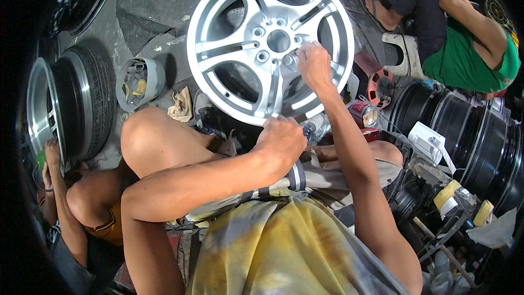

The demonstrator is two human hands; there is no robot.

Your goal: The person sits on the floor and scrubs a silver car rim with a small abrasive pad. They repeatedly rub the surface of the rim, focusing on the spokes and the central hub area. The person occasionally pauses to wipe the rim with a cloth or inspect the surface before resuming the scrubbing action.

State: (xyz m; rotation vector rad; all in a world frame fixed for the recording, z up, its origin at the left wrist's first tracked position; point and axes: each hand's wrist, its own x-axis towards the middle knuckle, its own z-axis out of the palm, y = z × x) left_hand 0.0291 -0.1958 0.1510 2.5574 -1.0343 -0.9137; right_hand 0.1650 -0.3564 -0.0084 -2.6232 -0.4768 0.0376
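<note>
A silver alloy wheel rim with paired spokes is in front of me, its face toward me. My right hand is on the rim's face, just right of the centre bore and bolt holes. Its fingers are curled and pressed together; whatever they may hold is hidden. Down at the rim's near edge is my left hand, closed in a fist. A dark object shows just beyond its right side, too unclear to name. What the left fingers grip is out of sight.
A grey bucket holding scraps and a beige cloth are left of the rim. Further left, a person handles another wheel beside a tyre. At right are a red can, stacked dark rims and a person in green.
</note>
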